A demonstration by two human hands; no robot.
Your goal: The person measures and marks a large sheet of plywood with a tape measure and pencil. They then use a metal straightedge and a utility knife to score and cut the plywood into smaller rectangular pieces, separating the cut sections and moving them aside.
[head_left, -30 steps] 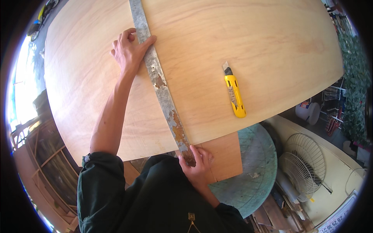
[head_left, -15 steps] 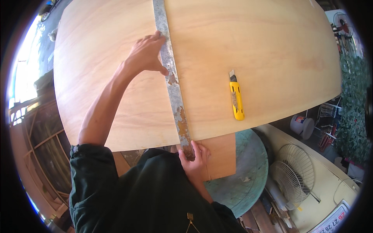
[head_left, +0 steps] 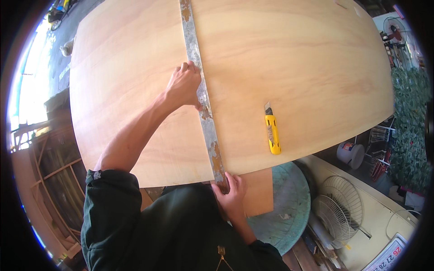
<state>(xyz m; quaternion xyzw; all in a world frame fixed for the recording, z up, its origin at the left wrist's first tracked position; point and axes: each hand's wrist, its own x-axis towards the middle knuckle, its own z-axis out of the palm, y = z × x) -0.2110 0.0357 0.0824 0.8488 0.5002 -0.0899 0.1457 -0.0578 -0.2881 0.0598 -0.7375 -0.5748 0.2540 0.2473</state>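
Note:
A long metal straightedge (head_left: 193, 41), grey with rusty flaked patches, lies across a large sheet of thin plywood (head_left: 316, 67). My left hand (head_left: 184, 86) holds its left edge partway along, the fingertips and thumb on the metal. At the near end, my right hand (head_left: 232, 194) grips the straightedge between thumb and fingers, just past the plywood's front edge. A yellow utility knife (head_left: 272, 134) rests on the sheet to the right, its blade out and pointing away from me; neither hand touches it.
Below the front edge are a smaller brown board (head_left: 260, 194) and a round greenish tabletop (head_left: 291, 198). Wire fan guards (head_left: 337, 205) lie on a cream surface at the right. A white bucket (head_left: 350, 154) stands beyond, and a wooden frame (head_left: 54, 180) is at the left.
The whole scene sits slightly lower in the picture. My left hand's fingers are a little more curled, still at about the same place on the straightedge. The right hand keeps its hold.

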